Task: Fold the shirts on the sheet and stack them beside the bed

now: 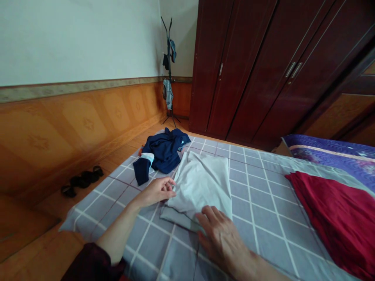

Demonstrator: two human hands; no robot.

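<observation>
A pale grey folded garment (202, 179) lies on the bed, with a lower layer showing along its near edge. At its left edge is my left hand (158, 191), its fingers loosely bent, with a gap between thumb and fingertips. My right hand (219, 236) rests its fingers on the near edge of the same cloth, spread rather than gripping. Just beyond my left hand sits a crumpled navy blue garment (165, 150) with a white and light blue band on one part.
The bed carries a grey checked sheet (249, 199). A red cloth (336, 218) lies at the right, with a purple patterned cover (331, 150) behind it. Dark shoes (83, 179) are on the floor at left. A coat stand (169, 70) and a dark red wardrobe (249, 70) stand beyond.
</observation>
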